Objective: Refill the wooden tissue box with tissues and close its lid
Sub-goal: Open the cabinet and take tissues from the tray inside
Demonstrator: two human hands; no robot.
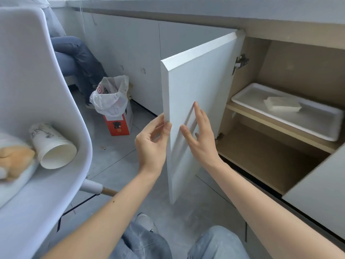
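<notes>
A white cabinet door (pixel 197 86) stands swung open under the counter. My left hand (pixel 153 139) pinches the door's free edge between thumb and fingers. Flat against the door's inner face rests my right hand (pixel 197 135), fingers spread. Inside the cabinet, a stack of white tissues (pixel 281 103) lies in a white tray (pixel 261 116) on the upper shelf. No wooden tissue box is in view.
A white chair (pixel 37 90) at the left holds paper cups (pixel 54 146) and a tan soft thing. A bag-lined bin (pixel 113 107) stands on the floor behind. Another person's legs (pixel 78 57) show at the far left. The lower cabinet shelf (pixel 261 161) is bare.
</notes>
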